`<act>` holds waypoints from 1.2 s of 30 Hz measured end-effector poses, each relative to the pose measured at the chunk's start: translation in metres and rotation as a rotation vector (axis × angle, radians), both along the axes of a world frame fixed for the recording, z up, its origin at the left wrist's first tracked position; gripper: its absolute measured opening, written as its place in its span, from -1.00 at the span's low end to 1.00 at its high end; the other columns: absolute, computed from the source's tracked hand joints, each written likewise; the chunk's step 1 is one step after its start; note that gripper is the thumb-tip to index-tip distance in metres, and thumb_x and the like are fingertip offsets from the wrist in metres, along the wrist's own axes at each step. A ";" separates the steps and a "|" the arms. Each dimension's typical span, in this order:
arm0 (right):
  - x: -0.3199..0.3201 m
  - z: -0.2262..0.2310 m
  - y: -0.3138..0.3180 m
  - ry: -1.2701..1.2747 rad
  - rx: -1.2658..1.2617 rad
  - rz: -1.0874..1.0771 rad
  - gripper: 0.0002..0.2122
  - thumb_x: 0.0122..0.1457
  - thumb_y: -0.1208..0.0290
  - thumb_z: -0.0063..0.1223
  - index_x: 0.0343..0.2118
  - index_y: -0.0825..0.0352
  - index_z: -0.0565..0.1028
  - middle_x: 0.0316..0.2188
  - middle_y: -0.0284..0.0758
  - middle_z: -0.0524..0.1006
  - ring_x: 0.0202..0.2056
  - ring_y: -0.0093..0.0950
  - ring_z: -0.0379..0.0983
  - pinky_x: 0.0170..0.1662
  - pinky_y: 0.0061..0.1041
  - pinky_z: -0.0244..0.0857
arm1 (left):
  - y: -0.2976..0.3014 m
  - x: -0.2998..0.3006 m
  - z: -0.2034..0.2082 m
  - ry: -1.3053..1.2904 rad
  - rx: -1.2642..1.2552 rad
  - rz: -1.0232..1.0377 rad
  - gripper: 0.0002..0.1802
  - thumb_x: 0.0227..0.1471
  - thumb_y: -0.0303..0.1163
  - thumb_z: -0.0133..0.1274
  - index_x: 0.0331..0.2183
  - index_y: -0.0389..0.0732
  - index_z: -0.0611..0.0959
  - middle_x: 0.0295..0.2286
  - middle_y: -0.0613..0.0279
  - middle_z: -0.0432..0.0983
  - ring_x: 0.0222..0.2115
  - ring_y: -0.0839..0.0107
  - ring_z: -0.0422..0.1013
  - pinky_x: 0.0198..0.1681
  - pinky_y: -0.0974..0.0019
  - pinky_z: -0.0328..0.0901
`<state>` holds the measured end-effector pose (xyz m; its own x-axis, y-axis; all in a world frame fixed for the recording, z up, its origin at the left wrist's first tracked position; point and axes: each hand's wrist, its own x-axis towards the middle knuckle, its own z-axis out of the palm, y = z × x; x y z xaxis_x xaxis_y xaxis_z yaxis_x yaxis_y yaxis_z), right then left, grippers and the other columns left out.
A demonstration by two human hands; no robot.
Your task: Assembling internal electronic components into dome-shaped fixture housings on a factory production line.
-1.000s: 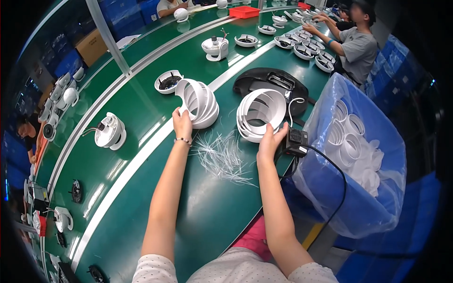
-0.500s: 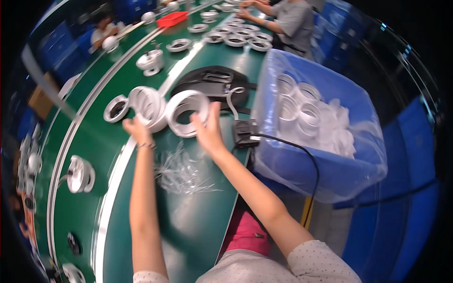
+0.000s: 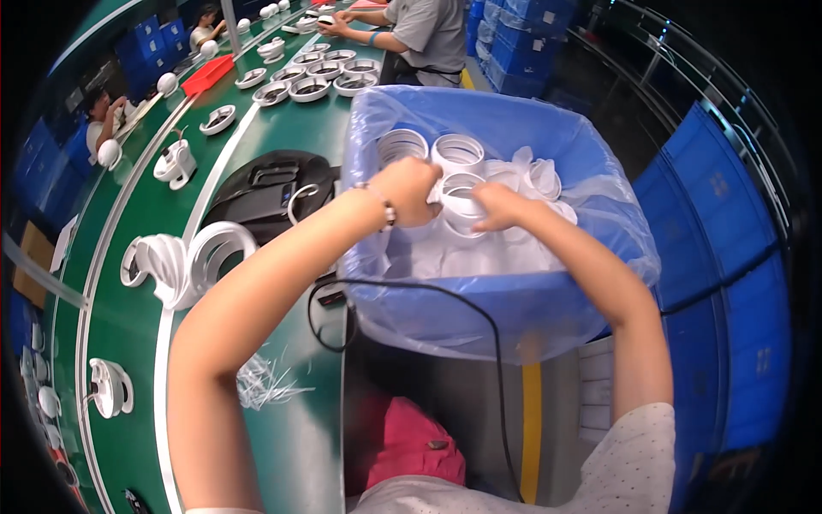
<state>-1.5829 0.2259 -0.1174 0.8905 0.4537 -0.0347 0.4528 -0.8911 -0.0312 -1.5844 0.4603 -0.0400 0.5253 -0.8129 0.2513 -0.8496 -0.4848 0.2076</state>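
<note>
Green bench (image 3: 128, 317) runs along the left, carrying a curved row of white rings (image 3: 184, 265). Beside it, a blue lined bin (image 3: 505, 300) holds loose white rings. Both hands are inside the bin — left hand (image 3: 409, 190) and right hand (image 3: 499, 207) each curled around one stack of rings (image 3: 462, 201) between them.
</note>
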 end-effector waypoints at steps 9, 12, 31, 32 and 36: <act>0.018 -0.029 0.008 0.506 -0.175 -0.068 -0.49 -0.43 0.03 0.22 -0.55 0.47 0.47 -0.49 -0.06 0.48 -0.37 -0.21 0.42 -0.28 -0.35 0.28 | -0.085 0.083 -0.121 0.493 1.062 0.121 -0.37 -0.50 0.06 0.19 -0.41 -0.26 0.61 -0.41 0.12 0.50 -0.38 0.29 0.42 -0.32 0.30 0.30; 0.015 -0.051 0.008 0.507 -0.183 -0.034 -0.57 -0.39 0.14 0.22 -0.52 0.43 0.49 -0.43 -0.11 0.49 -0.34 -0.26 0.43 -0.28 -0.39 0.30 | -0.083 0.072 -0.128 0.525 1.031 0.099 -0.38 -0.44 0.07 0.12 -0.38 -0.26 0.59 -0.39 0.06 0.49 -0.34 0.25 0.42 -0.31 0.29 0.31; 0.014 0.081 -0.015 0.020 0.563 -0.231 -0.54 -0.43 0.26 0.16 -0.40 0.46 0.41 -0.45 -0.15 0.46 -0.40 -0.33 0.41 -0.30 -0.50 0.28 | -0.004 0.066 0.003 0.605 -0.520 0.276 -0.45 -0.45 -0.28 0.22 -0.30 -0.32 0.50 -0.32 0.04 0.45 -0.29 0.28 0.39 -0.21 0.34 0.25; 0.004 0.089 -0.019 -0.020 0.640 -0.279 -0.55 -0.41 0.27 0.14 -0.39 0.45 0.41 -0.45 -0.20 0.45 -0.39 -0.39 0.40 -0.31 -0.51 0.28 | 0.002 0.040 0.026 0.684 -0.761 0.171 -0.70 -0.31 -0.45 0.14 -0.38 -0.25 0.51 -0.51 0.25 0.45 -0.52 0.48 0.38 -0.42 0.40 0.29; -0.050 0.126 0.003 -0.148 0.965 -0.213 -0.68 -0.11 0.40 0.13 -0.25 0.36 0.40 -0.40 -0.40 0.42 -0.38 -0.62 0.35 -0.30 -0.67 0.22 | 0.076 0.002 0.077 0.828 -1.170 -0.081 -0.82 -0.20 -0.44 0.03 -0.45 -0.32 0.51 -0.51 0.24 0.44 -0.51 0.52 0.35 -0.40 0.35 0.30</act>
